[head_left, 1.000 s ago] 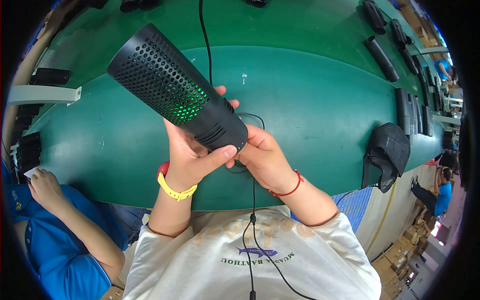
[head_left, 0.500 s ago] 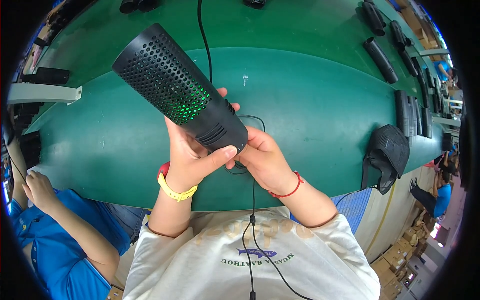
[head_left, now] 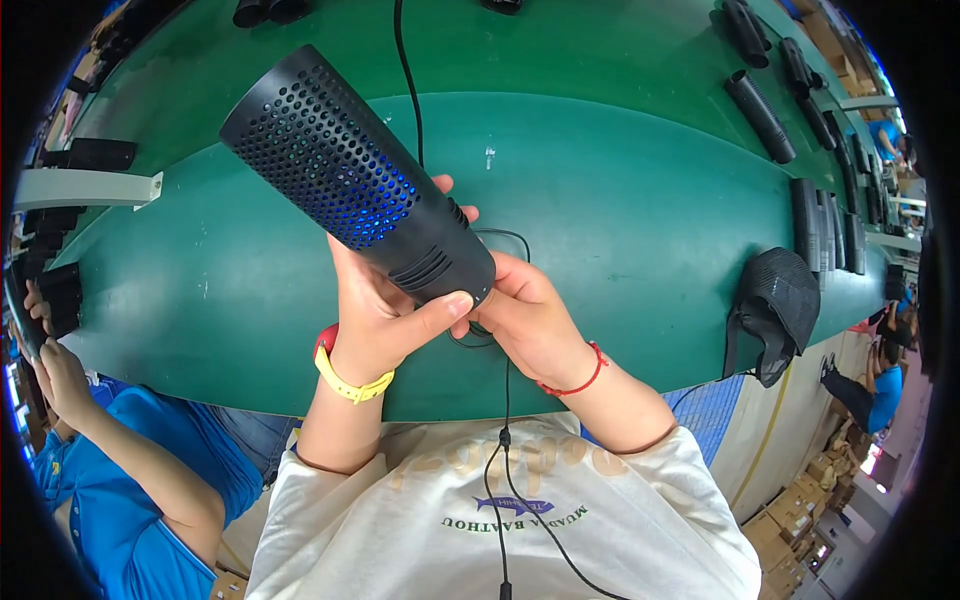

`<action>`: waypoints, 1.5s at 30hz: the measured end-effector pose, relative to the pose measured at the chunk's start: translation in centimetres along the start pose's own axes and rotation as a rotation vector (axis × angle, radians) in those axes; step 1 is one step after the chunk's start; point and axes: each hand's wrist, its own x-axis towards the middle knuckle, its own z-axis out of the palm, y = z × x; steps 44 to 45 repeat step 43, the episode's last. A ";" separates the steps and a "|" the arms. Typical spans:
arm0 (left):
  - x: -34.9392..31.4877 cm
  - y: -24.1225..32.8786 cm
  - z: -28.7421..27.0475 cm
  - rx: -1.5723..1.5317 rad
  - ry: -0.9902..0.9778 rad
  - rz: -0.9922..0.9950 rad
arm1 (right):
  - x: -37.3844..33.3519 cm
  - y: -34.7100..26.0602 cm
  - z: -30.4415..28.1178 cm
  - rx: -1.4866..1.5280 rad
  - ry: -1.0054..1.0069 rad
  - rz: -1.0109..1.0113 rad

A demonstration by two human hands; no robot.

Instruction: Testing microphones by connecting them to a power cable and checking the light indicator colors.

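A black perforated cylinder-shaped device (head_left: 345,165) is tilted over the bench, its wide end toward the far left and its base toward me. Blue light glows through the holes near its lower half. My left hand (head_left: 385,300) is closed around the slotted lower part, thumb on the base edge and fingertips showing on the far side. At the base end, my right hand (head_left: 530,320) has its fingers pinched together against the device. Its fingertips are partly hidden, so what they grip there cannot be made out. A thin black cable (head_left: 508,390) passes below the hands.
A green bench (head_left: 620,220) lies under my hands. To the right are a black mesh cap (head_left: 775,300) and several black cylinders (head_left: 805,225). At left, a white bracket (head_left: 85,187) juts over the bench. Beside me, a co-worker in blue (head_left: 140,470) holds up a dark object.
The light inside the cylinder has turned from green to blue. My hands have hardly moved. The co-worker's hands at left have shifted, and a dark object now shows in them.
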 end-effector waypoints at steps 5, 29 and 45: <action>0.0 0.1 0.1 0.004 0.011 -0.008 | 0.0 -0.1 0.1 0.010 0.005 0.001; -0.2 -0.3 0.4 -0.186 0.027 -0.047 | -0.4 0.3 0.0 -0.413 0.201 -0.278; -0.1 -0.6 0.8 -0.247 0.028 -0.005 | 0.3 -0.4 -0.6 -0.892 0.295 -0.666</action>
